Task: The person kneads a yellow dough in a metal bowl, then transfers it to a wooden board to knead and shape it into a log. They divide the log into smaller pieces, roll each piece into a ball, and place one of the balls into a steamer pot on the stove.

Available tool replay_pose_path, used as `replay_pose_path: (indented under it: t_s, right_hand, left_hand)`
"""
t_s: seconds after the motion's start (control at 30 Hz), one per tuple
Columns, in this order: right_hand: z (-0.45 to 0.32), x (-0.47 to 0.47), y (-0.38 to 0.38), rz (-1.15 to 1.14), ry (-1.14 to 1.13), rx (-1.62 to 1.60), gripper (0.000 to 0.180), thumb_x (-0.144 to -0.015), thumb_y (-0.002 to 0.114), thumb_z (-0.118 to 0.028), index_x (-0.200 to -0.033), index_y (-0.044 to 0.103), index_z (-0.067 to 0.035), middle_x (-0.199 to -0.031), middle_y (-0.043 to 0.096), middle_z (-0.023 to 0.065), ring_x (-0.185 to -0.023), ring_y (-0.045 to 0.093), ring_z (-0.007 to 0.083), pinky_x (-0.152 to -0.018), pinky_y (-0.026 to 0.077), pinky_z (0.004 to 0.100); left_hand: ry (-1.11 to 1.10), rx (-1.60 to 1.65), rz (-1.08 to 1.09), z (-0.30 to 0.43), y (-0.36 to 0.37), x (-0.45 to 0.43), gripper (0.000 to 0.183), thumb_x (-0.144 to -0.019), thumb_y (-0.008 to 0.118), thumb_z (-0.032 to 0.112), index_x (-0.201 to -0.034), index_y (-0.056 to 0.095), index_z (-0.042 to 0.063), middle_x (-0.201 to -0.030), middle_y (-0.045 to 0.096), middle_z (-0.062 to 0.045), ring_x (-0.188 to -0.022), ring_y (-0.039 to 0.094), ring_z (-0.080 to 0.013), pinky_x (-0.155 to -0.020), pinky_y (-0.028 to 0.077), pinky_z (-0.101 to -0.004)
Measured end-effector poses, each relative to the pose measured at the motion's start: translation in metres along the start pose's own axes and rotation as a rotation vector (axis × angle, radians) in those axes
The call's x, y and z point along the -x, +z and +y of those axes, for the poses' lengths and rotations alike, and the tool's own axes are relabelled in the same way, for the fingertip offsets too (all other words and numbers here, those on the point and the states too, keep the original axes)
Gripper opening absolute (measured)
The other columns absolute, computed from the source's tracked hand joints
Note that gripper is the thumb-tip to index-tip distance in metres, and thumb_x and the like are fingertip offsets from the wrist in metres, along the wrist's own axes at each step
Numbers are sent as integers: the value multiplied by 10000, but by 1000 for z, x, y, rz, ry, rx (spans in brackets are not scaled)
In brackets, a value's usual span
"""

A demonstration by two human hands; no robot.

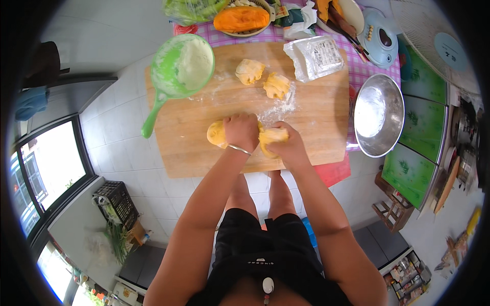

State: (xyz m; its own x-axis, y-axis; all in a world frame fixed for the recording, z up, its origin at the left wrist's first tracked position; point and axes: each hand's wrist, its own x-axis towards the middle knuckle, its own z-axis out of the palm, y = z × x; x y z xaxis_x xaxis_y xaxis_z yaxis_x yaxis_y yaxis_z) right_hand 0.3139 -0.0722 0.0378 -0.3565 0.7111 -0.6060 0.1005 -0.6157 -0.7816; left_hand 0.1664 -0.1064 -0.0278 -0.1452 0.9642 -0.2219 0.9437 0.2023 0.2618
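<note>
My left hand (242, 132) presses over a lump of yellow dough (216, 134) on the wooden board (187, 126); its palm hides the lump's middle. Gripped in my right hand (291, 147) is another piece of yellow dough (272, 137), its upper side torn and floury. The two pieces lie side by side near the board's front edge, and I cannot tell whether they are still joined behind my left hand. Farther back sit two rough dough pieces, one to the left (250, 71) and one to the right (276, 85). Loose white flour (283, 107) is scattered between them and my hands.
A green ladle-shaped scoop with flour (159, 72) lies at the board's left back corner. An opened silvery packet (302, 57) is at the right back. Beyond the right edge stands a steel bowl (396, 114). A basket (233, 32) holds an orange, peeled-looking vegetable (242, 19).
</note>
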Motion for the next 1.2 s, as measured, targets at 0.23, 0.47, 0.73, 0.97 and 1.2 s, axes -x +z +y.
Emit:
replay_pose_path:
  t_s: [0.23, 0.47, 0.73, 0.97, 1.2]
  right_hand:
    - [4, -25, -65, 234, -99, -112, 767, -801, 663, 32, -1466, 279, 27, -1259, 567, 195, -1145, 585, 213, -901, 498, 311]
    - [6, -49, -109, 274, -287, 1010, 411, -819, 662, -30, -1225, 615, 2, -1277, 591, 202, -1063, 642, 301, -898, 517, 396]
    - [23, -22, 1, 178, -596, 431, 548, -797, 741, -86, -1301, 539, -13, -1323, 523, 157, -1256, 491, 307, -1057, 398, 400]
    - [58, -45, 58, -28, -53, -438, 486, -879, 699, -68, -1320, 502, -8, -1155, 608, 36, -1043, 567, 118, -918, 472, 259]
    - [56, -36, 57, 56, 20, -494, 475, -896, 682, -72, -1327, 496, 2, -1209, 595, 57, -1100, 561, 134, -926, 467, 253]
  left_hand:
    - [-45, 111, -269, -15, -57, 15, 1322, -450, 928, 394, -1507, 204, 69, -1444, 376, -202, -1377, 326, -387, -1117, 225, -618]
    - [144, 133, -42, -42, -22, 47, 1097, -497, 910, 328, -1419, 381, 54, -1392, 455, -170, -1326, 391, -377, -1113, 243, -592]
    - [-91, 686, -7, -49, -32, 24, 548, -595, 838, 192, -1074, 625, 33, -1002, 659, -152, -1003, 603, -391, -976, 428, -471]
    - [59, 698, 14, -41, -21, 25, 942, -568, 855, 303, -1353, 428, 6, -1247, 557, -199, -1166, 518, -405, -990, 419, -468]
    - [82, 755, -19, -47, -14, 18, 977, -569, 847, 317, -1364, 391, -20, -1253, 554, -205, -1165, 524, -408, -1003, 414, -456]
